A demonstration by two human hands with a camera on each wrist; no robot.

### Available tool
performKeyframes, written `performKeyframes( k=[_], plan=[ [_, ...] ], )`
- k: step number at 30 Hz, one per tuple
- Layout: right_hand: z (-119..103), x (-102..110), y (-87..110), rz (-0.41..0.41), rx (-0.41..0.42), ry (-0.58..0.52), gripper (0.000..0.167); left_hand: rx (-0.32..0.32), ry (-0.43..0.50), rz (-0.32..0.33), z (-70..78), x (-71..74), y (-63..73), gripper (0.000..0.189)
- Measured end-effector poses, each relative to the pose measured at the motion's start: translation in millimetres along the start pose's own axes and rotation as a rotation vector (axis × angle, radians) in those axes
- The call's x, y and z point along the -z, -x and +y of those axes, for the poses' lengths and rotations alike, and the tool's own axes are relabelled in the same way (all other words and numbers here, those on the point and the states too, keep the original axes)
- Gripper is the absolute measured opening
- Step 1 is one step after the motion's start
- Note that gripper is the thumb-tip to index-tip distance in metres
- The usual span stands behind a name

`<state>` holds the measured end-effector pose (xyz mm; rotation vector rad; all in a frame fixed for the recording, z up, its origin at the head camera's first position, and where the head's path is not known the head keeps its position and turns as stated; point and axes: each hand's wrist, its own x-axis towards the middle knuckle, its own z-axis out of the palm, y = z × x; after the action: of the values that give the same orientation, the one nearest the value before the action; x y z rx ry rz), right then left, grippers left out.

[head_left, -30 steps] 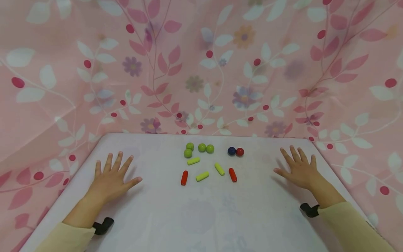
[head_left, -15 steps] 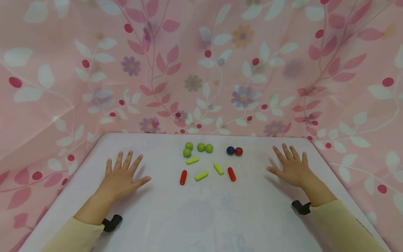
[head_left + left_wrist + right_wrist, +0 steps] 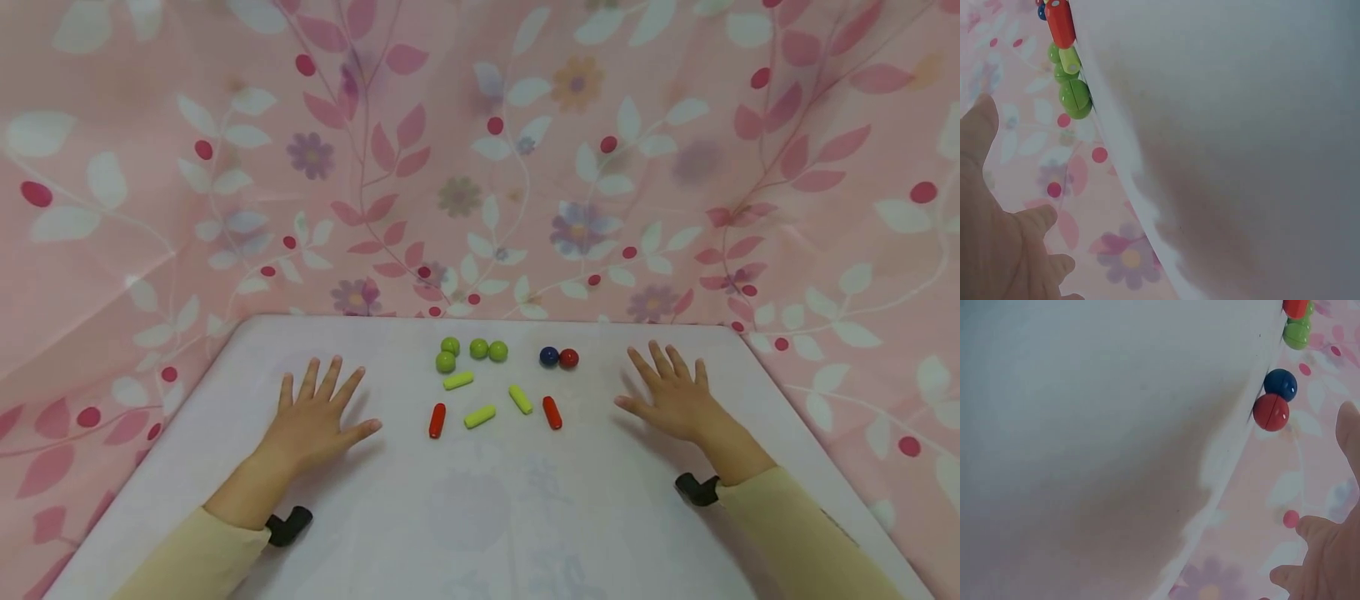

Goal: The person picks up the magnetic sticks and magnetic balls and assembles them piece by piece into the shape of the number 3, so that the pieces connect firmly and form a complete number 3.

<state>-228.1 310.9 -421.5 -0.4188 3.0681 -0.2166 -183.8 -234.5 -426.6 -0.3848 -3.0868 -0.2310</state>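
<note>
My left hand [image 3: 311, 427] is held palm down over the left side of the table, fingers spread, holding nothing. On the right, my right hand [image 3: 672, 404] is spread the same way. Between them lie two short red sticks, a left one [image 3: 437, 421] and a right one [image 3: 552, 412]. Three yellow-green sticks lie about them, one of them [image 3: 480, 417] in the middle. Behind are several green balls [image 3: 446, 362]. A dark blue ball [image 3: 1280, 385] touches a red ball [image 3: 1271, 412]; these are nearest the right hand. Shadows of both hands fall on the tabletop.
The white table [image 3: 480, 508] has rounded back corners. A pink floral cloth [image 3: 457, 167] hangs behind it and along both sides. Black wrist mounts stick out near the left cuff [image 3: 288, 527] and the right cuff [image 3: 697, 489].
Both hands have moved inward, the left one to the right and the right one to the left, fingers still spread. The balls and sticks keep their places on the table.
</note>
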Motion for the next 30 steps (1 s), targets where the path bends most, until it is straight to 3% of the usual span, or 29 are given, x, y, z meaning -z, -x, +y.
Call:
performKeyframes(
  k=[9, 30],
  plan=[
    [-14.5, 2.0, -11.8, -0.013, 0.009, -0.009, 0.095, -0.022, 0.006, 0.015, 14.2, -1.0, -5.2, 0.095],
    [-39.3, -4.3, -37.9, -0.028, 0.075, -0.043, 0.092, -0.064, 0.067, -0.069, 40.5, -11.6, -26.2, 0.094]
  ],
)
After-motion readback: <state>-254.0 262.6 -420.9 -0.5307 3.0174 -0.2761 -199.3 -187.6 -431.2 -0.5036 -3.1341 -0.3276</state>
